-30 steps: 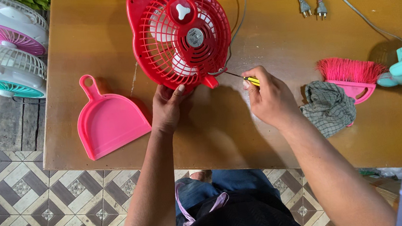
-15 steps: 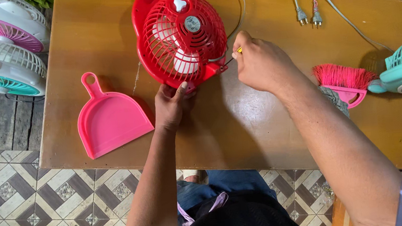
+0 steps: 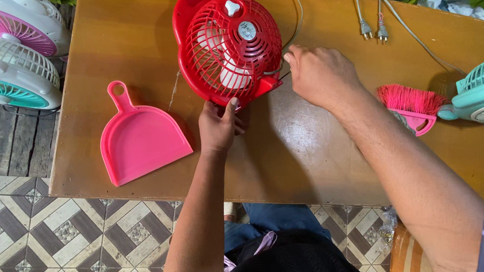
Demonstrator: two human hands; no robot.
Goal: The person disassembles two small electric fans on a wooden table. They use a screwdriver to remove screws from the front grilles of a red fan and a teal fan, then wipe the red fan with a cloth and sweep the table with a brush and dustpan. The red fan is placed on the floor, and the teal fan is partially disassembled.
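Red plastic table fan (image 3: 229, 42) with its round grille face-up, lying at the far middle of the brown wooden table (image 3: 307, 154).
I see my left hand (image 3: 218, 126) pinching its lower rim to steady it; my right hand (image 3: 320, 75) is curled closed at the fan's base, whatever it grips hidden. Pink plastic dustpan (image 3: 138, 138) lies left, pink brush (image 3: 411, 105) right, both apart.

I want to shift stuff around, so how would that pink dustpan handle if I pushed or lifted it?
The pink dustpan looks like thin moulded plastic, so it is probably light and fairly stiff. It lies flat on the wooden table, so it would likely slide rather than tip or roll. Its looped handle should give an easy grip.
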